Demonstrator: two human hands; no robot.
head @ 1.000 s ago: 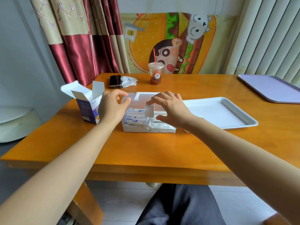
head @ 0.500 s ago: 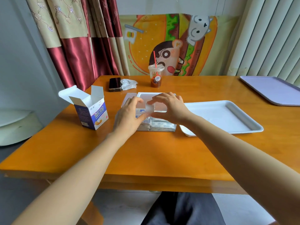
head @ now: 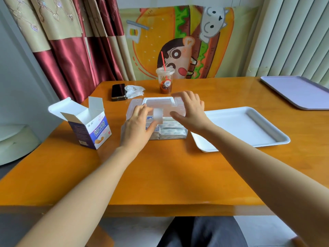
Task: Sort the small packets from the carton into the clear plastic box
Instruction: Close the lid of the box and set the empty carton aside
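The clear plastic box stands mid-table, stacked with several small white-and-blue packets. Its translucent lid lies over it, and a frosted latch tab hangs at the front. My left hand rests on the left part of the lid, with its thumb stretched along the box front under the tab. Over the right part of the lid, my right hand has its fingers spread and holds nothing. To the left of the box stands the purple-and-white carton, flaps open; I cannot see inside it.
A white tray lies right of the box and a lilac tray sits at the far right. Behind the box are a black phone, a crumpled tissue and a plastic drink cup with a red straw.
My left hand moved from the carton side onto the box lid. My right hand let go of the latch tab and spread its fingers over the lid. The lid now lies lower.
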